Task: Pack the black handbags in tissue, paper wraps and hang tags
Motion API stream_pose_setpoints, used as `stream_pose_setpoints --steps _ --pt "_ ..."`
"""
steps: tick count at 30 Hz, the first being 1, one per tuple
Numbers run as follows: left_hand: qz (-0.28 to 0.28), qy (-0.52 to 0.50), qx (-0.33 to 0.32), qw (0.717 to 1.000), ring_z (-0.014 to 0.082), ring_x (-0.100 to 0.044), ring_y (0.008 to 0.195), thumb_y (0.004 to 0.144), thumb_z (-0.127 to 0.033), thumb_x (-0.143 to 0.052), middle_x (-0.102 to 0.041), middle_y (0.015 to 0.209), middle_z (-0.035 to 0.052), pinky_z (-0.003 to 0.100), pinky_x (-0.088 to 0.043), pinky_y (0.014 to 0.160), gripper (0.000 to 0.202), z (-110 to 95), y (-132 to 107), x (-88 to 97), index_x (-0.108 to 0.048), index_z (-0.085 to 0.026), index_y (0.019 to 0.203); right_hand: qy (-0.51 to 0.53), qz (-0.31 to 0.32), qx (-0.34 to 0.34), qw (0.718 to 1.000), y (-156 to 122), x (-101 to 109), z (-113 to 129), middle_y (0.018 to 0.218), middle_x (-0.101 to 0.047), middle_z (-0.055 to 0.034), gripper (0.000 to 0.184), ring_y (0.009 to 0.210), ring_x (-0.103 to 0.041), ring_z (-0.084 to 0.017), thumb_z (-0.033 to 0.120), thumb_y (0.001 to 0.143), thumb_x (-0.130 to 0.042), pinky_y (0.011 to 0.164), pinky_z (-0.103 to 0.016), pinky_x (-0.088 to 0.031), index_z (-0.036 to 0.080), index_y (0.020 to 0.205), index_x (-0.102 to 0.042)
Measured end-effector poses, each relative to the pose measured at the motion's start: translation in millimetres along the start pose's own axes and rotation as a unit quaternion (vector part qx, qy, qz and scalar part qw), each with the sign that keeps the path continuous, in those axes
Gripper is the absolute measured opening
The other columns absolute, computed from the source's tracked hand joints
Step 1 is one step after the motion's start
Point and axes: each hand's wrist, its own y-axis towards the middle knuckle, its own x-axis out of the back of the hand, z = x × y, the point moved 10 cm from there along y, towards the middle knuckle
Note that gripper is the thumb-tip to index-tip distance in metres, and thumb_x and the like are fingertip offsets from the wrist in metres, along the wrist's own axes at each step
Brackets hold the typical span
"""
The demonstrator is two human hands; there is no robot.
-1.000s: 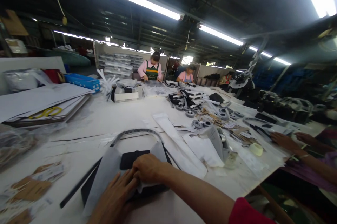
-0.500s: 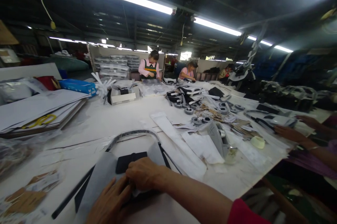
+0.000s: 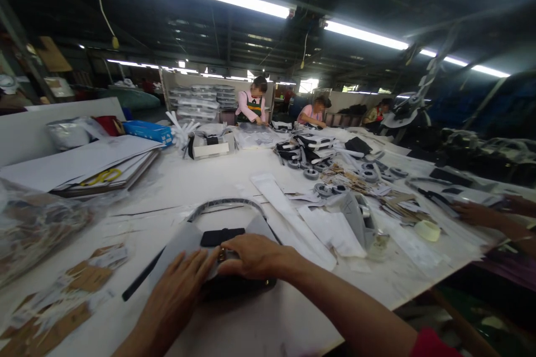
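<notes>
A black handbag (image 3: 221,289) lies on the table in front of me, its arched handle wrapped in a grey covering (image 3: 226,202). Whitish-grey sheet material (image 3: 181,245) is tucked around its upper part, and a dark strap end sticks out at the left. My left hand (image 3: 188,273) rests on the bag's left side with its fingers stretched out. At the gold-coloured clasp (image 3: 221,255) on the front, my right hand (image 3: 255,256) has its thumb and forefinger bent around the fitting. The bag's lower front is partly hidden by both hands.
Brown and white tags (image 3: 90,276) and a clear plastic bag (image 3: 37,234) lie at the left. Yellow scissors (image 3: 103,176) rest on stacked boards. White strips (image 3: 288,217) and grey rolls (image 3: 310,174) lie beyond. A co-worker's hand (image 3: 473,214) is at the right; other people work behind.
The view has shifted, moving the scene rightward. My hands have parted slightly, the left fingers straightening over the bag, and the gold clasp now shows between them.
</notes>
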Motion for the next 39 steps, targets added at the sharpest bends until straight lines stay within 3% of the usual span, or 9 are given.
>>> stream_pose_setpoints --steps 5,12,17,22,25,28,32,36,39 --pt "-0.025 0.006 -0.013 1.000 0.0229 -0.062 0.116 0.079 -0.011 -0.048 -0.065 0.127 0.0055 0.037 -0.044 0.104 0.053 32 -25 0.6 -0.058 -0.024 0.129 -0.070 -0.053 0.026 0.996 -39 -15 -17 0.138 -0.056 -0.0155 0.084 0.127 -0.050 -0.032 0.061 0.076 -0.071 0.111 -0.049 -0.030 0.018 0.143 -0.044" --pt "0.005 -0.024 0.078 0.997 0.0188 -0.065 0.111 0.086 -0.006 -0.036 -0.066 0.126 0.0022 0.032 -0.052 0.095 0.056 32 -42 -5.4 -0.057 -0.029 0.133 -0.083 -0.062 0.023 0.994 -42 -34 -29 0.140 -0.055 -0.0095 0.071 0.127 -0.050 -0.025 0.046 0.085 -0.069 0.106 -0.041 -0.036 0.028 0.147 -0.039" --pt "0.070 -0.042 0.087 0.993 0.0233 -0.062 0.116 0.083 -0.005 -0.042 -0.065 0.128 0.0062 0.044 -0.047 0.103 0.054 28 -32 -6.0 -0.060 -0.025 0.129 -0.131 -0.030 -0.002 0.991 -35 -22 -16 0.119 -0.066 -0.0093 0.065 0.114 -0.057 -0.029 0.055 0.076 -0.075 0.102 -0.048 -0.039 0.025 0.130 -0.057" --pt "0.135 0.000 0.106 0.985 0.0328 -0.053 0.127 0.074 -0.018 -0.067 -0.065 0.126 0.0137 0.058 -0.025 0.116 0.041 16 10 14.0 -0.068 -0.018 0.114 -0.280 -0.028 0.058 0.958 -12 -17 18 0.118 -0.065 -0.0219 0.068 0.129 -0.044 -0.037 0.066 0.068 -0.075 0.115 -0.055 -0.022 0.008 0.104 -0.069" --pt "0.176 -0.009 0.093 0.980 0.0323 -0.052 0.128 0.070 -0.020 -0.072 -0.058 0.135 0.0152 0.053 -0.035 0.113 0.063 -2 33 16.5 -0.057 -0.019 0.132 -0.273 -0.018 0.038 0.961 -5 -21 17 0.114 -0.066 -0.0206 0.073 0.112 -0.057 -0.034 0.060 0.067 -0.079 0.107 -0.050 -0.037 0.005 0.113 -0.063" --pt "0.201 -0.021 0.078 0.976 0.0300 -0.057 0.122 0.073 -0.013 -0.065 -0.059 0.135 0.0128 0.048 -0.046 0.103 0.071 -12 35 1.1 -0.047 -0.023 0.141 -0.230 -0.017 0.008 0.973 -9 -23 9 0.103 -0.068 -0.0134 0.057 0.091 -0.064 -0.028 0.041 0.078 -0.074 0.084 -0.040 -0.052 0.008 0.120 -0.056" --pt "0.126 -0.001 0.042 0.991 0.0237 -0.062 0.116 0.081 -0.001 -0.043 -0.064 0.129 0.0089 0.040 -0.049 0.099 0.069 -18 13 -17.5 -0.041 -0.026 0.145 -0.275 -0.058 0.085 0.956 -17 -27 16 0.097 -0.067 -0.0136 0.034 0.089 -0.063 -0.026 0.015 0.090 -0.050 0.091 -0.044 -0.049 0.006 0.123 -0.053" --pt "0.010 0.038 0.053 0.998 0.0225 -0.059 0.121 0.085 0.002 -0.033 -0.060 0.135 0.0080 0.040 -0.044 0.105 0.068 -27 -9 -21.9 -0.039 -0.026 0.147 -0.293 -0.083 0.127 0.944 -22 -48 9 0.103 -0.067 -0.0155 0.037 0.099 -0.063 -0.028 0.015 0.093 -0.046 0.101 -0.049 -0.043 0.006 0.128 -0.051" --pt "-0.005 0.052 0.081 0.995 0.0251 -0.055 0.125 0.087 -0.001 -0.035 -0.056 0.139 0.0109 0.043 -0.041 0.107 0.064 -39 -14 -23.2 -0.040 -0.024 0.147 -0.279 -0.135 0.113 0.944 -29 -62 -6 0.124 -0.063 -0.0166 0.042 0.114 -0.059 -0.029 0.013 0.094 -0.046 0.100 -0.046 -0.047 0.011 0.136 -0.047"
